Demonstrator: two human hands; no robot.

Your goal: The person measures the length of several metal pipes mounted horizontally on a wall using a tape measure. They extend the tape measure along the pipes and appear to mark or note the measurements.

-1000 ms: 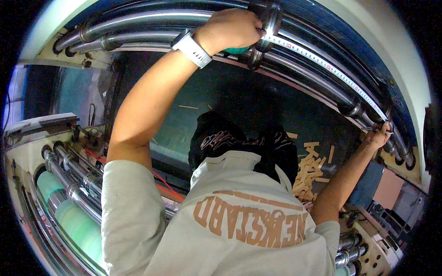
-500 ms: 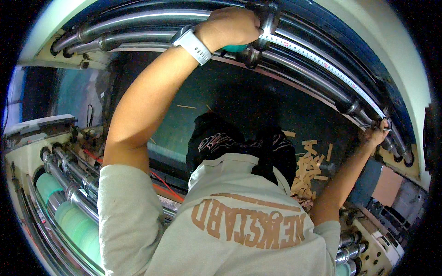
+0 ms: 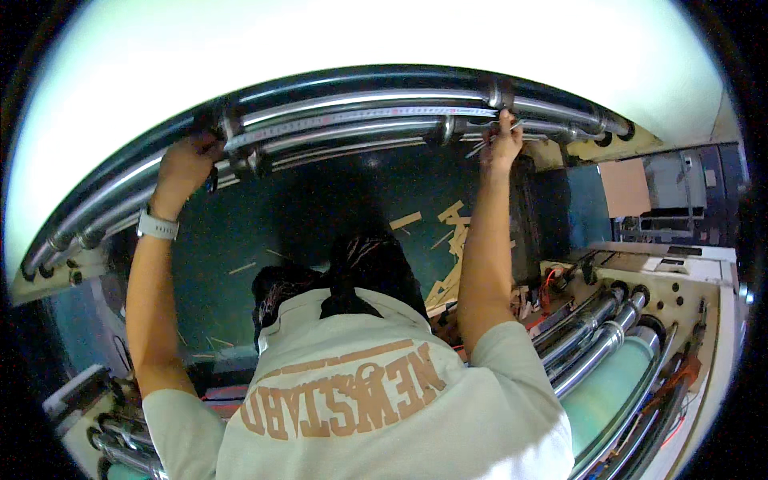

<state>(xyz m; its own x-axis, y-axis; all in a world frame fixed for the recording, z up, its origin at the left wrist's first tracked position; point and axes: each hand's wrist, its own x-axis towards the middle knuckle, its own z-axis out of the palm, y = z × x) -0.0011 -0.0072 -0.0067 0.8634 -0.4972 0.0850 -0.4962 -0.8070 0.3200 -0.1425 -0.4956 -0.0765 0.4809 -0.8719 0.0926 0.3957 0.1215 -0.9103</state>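
Hands (image 3: 186, 164) on chrome machine bars (image 3: 360, 108)

Item: long curved bundle of shiny steel rollers and bars (image 3: 352, 108), spanning the upper frame of a machine.
Left hand (image 3: 186, 162): raised, closed around a dark clamp block on the bars; white wristband watch (image 3: 157, 226) on the wrist.
Right hand (image 3: 502, 142): raised, fingers (image 3: 506, 120) touching a bar near a steel collar (image 3: 445, 130).
Below: dark green machine bed (image 3: 264, 216) scattered with tan cardboard strips (image 3: 448, 232).
Lower right: pale green roller (image 3: 608, 392) beside parallel steel rollers (image 3: 588, 328).
Foreground: beige short-sleeved shirt with tan lettering (image 3: 352, 400), dark head covering (image 3: 364, 264).
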